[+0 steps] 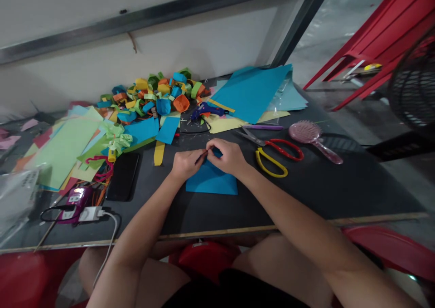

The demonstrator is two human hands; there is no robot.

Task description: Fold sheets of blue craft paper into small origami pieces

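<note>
A blue paper sheet (pixel 212 181) lies on the dark table (pixel 306 194) in front of me. Both hands meet at its far edge. My left hand (pixel 186 163) is closed in a pinch around a thin reddish stick, maybe a pencil (pixel 204 154). My right hand (pixel 228 156) is closed, its fingertips pressing the paper's top edge beside the stick. The exact grip is partly hidden by the fingers.
Red and yellow scissors (pixel 275 156), a pink hairbrush (pixel 312 138), a blue glue gun (pixel 205 112), a black phone (pixel 123 176), a pile of coloured paper loops (pixel 159 95), paper sheets (pixel 251 90) and a plugged-in purple device (pixel 73 203) surround the hands. Red chairs (pixel 374 31) stand right.
</note>
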